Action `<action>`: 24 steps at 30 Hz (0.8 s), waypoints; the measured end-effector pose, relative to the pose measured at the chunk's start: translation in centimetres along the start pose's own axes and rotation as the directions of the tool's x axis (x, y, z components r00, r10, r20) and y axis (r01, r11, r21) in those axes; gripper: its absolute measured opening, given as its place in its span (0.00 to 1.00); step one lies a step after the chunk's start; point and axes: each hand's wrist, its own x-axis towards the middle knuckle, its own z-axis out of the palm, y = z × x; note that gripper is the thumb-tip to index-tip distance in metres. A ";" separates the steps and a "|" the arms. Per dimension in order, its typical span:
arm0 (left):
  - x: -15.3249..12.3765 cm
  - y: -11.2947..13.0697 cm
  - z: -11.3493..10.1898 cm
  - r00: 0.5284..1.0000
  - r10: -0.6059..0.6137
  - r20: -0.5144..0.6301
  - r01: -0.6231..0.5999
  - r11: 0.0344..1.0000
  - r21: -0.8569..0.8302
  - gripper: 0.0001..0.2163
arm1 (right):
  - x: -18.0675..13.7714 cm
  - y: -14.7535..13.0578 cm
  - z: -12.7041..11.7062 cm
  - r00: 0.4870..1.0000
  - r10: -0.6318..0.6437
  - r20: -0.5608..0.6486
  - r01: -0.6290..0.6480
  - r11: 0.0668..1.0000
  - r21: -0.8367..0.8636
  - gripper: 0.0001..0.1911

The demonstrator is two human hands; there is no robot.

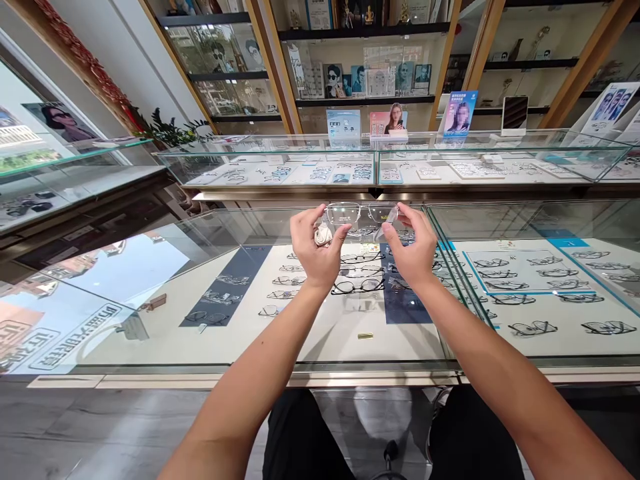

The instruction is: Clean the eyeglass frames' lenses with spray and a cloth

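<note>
A pair of thin-rimmed eyeglasses [344, 214] is held up above the glass counter, its lenses facing me with small printing on them. My left hand [317, 243] grips the left end of the frame between thumb and fingers. A small whitish, rounded item [323, 233] shows by those fingers; I cannot tell what it is or whether the hand holds it. On the other end, my right hand [413, 243] pinches the frame near its hinge, beside a clear piece that may be a temple tip or wrapping. Beneath the hands, rows of eyeglasses [358, 286] lie inside the display case.
The glass display counter [200, 363] spans the space before me. To the right, a tray [530, 272] holds more eyeglasses. Another glass showcase [280, 157] stands behind, bearing an advertising card [459, 113]. Shelves [365, 102] line the back wall, and a plant [167, 128] is at left.
</note>
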 end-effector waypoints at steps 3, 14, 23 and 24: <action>0.1 0.0 0.0 1.000 0.010 0.001 -0.010 1.000 0.004 0.27 | -0.1 0.1 0.1 1.000 -0.008 -0.004 0.008 1.000 0.022 0.21; 0.0 0.2 0.0 0.999 -0.030 0.040 0.031 0.999 -0.028 0.26 | 0.2 -0.4 -0.2 0.998 -0.020 -0.053 0.020 1.000 -0.001 0.22; 0.0 0.2 0.0 0.988 -0.103 0.113 0.108 0.993 -0.041 0.30 | 0.4 -0.7 -0.4 0.994 -0.077 -0.081 0.079 0.997 0.017 0.23; 0.0 0.3 0.0 0.986 -0.122 0.117 0.126 0.991 -0.034 0.31 | 0.4 -0.8 -0.4 0.991 -0.095 -0.090 0.098 0.995 0.029 0.23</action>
